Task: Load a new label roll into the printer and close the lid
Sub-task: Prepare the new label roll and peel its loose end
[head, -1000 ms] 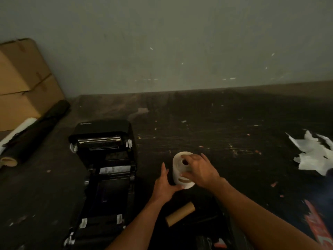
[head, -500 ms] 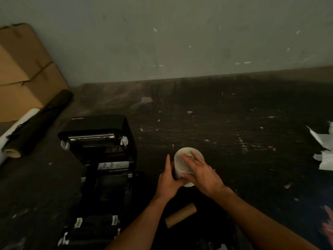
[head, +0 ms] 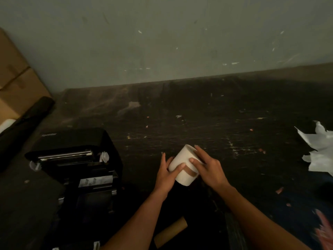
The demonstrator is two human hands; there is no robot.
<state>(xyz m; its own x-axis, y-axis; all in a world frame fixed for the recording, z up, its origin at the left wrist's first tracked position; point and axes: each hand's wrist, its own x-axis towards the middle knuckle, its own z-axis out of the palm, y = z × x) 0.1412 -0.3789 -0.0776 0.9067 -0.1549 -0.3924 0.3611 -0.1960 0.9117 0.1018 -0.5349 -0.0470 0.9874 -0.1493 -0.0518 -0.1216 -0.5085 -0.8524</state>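
Note:
A white label roll (head: 182, 164) with a strip of brown tape on its side is held tilted just above the dark floor. My left hand (head: 166, 175) grips its left side with the thumb across the front. My right hand (head: 210, 168) holds its right side, fingers laid over the top edge. The black label printer (head: 75, 165) stands to the left with its lid raised and its bay exposed. An empty brown cardboard core (head: 171, 232) lies on the floor below my forearms.
Cardboard boxes (head: 16, 82) and a dark rolled sheet (head: 23, 127) lean at the far left by the wall. Torn white paper (head: 319, 152) lies at the right edge. Small scraps dot the dark floor (head: 216, 123).
The roll has been tipped from standing on end to lying on a slant between both hands. My left hand closed around its side. The view shifted slightly.

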